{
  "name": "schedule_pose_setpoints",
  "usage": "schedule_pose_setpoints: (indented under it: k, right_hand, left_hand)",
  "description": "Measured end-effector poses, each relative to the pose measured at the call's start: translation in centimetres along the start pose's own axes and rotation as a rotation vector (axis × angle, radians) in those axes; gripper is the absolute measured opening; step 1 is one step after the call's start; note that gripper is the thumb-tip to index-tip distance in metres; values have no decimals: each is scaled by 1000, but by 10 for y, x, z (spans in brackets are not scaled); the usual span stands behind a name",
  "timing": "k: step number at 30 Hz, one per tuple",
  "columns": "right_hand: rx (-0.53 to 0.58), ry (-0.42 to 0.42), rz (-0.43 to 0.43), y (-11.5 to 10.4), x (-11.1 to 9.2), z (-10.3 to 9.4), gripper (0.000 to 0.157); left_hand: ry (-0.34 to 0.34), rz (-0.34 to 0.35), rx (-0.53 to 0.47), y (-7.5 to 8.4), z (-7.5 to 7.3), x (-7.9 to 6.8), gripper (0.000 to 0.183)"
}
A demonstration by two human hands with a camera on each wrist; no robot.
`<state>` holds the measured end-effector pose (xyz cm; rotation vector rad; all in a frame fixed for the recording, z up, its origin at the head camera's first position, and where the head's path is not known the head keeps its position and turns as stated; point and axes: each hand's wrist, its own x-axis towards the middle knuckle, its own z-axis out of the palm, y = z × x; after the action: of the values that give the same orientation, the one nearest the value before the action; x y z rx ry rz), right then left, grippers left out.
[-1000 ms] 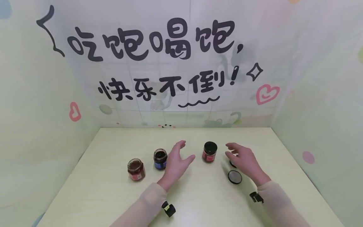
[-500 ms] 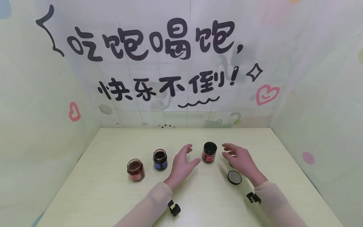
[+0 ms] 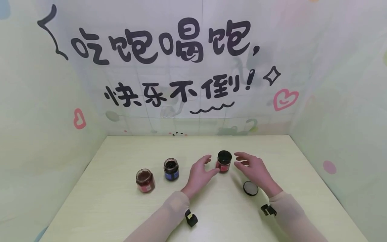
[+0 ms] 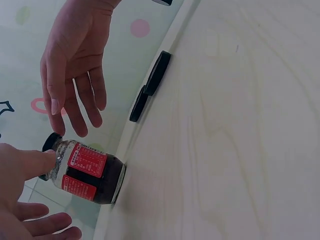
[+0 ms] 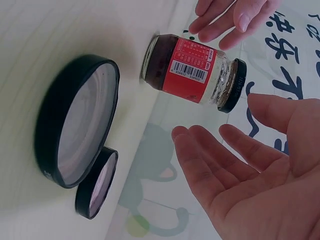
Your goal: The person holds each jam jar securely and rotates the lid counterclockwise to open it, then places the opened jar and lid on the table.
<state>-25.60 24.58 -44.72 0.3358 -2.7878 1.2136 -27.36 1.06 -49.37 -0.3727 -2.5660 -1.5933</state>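
A glass jar with a red label [image 3: 223,165] and a black lid [image 3: 224,156] stands upright between both hands. My left hand [image 3: 199,174] is at its left side with spread fingers, the thumb overlapping the jar's neck in the left wrist view. My right hand [image 3: 257,169] is to its right, fingers loosely bent and apart from the glass, holding nothing. Below the right hand lies a loose black lid [image 3: 250,188], its pale inner side up. A second loose lid [image 5: 97,184] shows in the right wrist view; the right hand hides it in the head view.
On the left of the pale table [image 3: 99,208] stand two lidless jars, a red-labelled jar [image 3: 145,183] and a blue-labelled jar [image 3: 171,172]. A printed wall sheet [image 3: 193,126] rises along the table's back edge, and side sheets flank it.
My left hand has moved right, away from the blue-labelled jar and up to the lidded jar. My right hand has shifted slightly left toward it. The jars have stayed in place.
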Motion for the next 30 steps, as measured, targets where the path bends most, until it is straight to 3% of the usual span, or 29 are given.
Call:
schedule_pose_setpoints:
  k: [16, 24, 30]
  right_hand:
    - [7, 4, 7, -2, 4, 8, 41]
    - [-1, 23, -13, -1, 8, 12, 39]
    - [-11, 33, -11, -2, 9, 13, 35]
  left_hand:
    - [-38, 15, 2, -4, 11, 7, 62]
    - [-65, 86, 64, -6, 13, 11, 41]
    - [-67, 101, 90, -7, 13, 14, 37]
